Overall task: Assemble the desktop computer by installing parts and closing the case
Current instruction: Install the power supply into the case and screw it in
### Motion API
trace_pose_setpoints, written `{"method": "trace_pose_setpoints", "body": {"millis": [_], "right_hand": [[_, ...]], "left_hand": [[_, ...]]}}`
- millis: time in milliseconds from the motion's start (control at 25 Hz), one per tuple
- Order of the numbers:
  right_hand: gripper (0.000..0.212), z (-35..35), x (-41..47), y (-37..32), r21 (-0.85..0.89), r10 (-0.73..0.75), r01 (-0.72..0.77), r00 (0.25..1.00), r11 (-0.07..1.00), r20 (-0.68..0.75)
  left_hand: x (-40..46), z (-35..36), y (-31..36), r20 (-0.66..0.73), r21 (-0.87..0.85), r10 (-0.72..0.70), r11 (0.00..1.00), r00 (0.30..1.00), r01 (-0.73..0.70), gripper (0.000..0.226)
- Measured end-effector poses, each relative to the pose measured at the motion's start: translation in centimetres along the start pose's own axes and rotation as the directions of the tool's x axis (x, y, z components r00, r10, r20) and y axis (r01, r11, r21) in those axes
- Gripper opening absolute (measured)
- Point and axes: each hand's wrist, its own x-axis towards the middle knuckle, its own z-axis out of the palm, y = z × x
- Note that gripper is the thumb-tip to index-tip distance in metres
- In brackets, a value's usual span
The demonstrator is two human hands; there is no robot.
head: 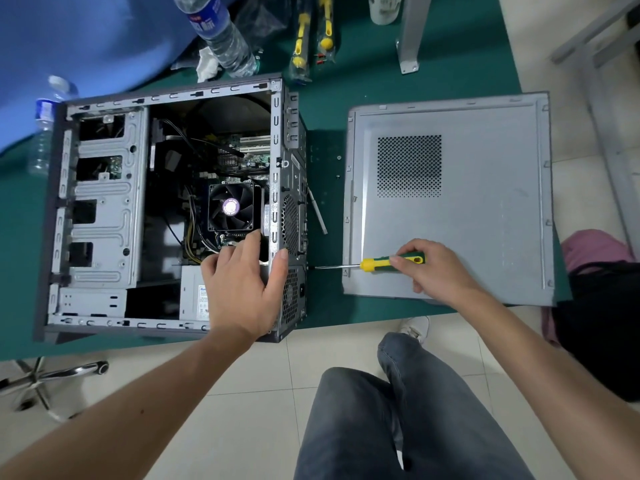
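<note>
An open grey computer case (pixel 104 209) lies on its side on the green table, with the CPU fan (pixel 231 206) and motherboard showing inside. My left hand (pixel 242 289) rests over the power supply (pixel 194 299) at the case's near right corner, thumb hooked over the rear wall. My right hand (pixel 436 268) grips a yellow and green screwdriver (pixel 381 263). Its shaft lies level and its tip touches the rear of the case near the power supply. The removed grey side panel (pixel 457 216) lies flat to the right, under my right hand.
Two plastic water bottles (pixel 221 32) (pixel 45 133) lie behind and left of the case. Bagged yellow screwdrivers (pixel 301 39) rest at the back of the green table (pixel 329 81). A thin metal strip (pixel 318 211) lies between case and panel. A chair base (pixel 52 379) stands at lower left.
</note>
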Motion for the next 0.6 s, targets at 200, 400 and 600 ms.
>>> {"method": "trace_pose_setpoints", "body": {"millis": [200,400,600], "right_hand": [[0.024,0.6,-0.3,0.6,-0.009,-0.001,0.002,0.999,1.0,0.05],[0.016,0.9,-0.5,0.7,0.262,-0.004,0.003,1.0,0.965,0.003],[0.015,1.4,-0.5,0.7,0.066,-0.032,0.035,0.999,0.997,-0.034]], "left_hand": [[0.0,0.0,0.0,-0.001,-0.001,0.001,1.0,1.0,-0.001,0.028],[0.0,0.0,0.0,0.005,0.001,0.002,1.0,1.0,-0.002,0.026],[-0.1,-0.1,0.0,-0.002,-0.001,0.003,1.0,1.0,-0.003,0.028]]}}
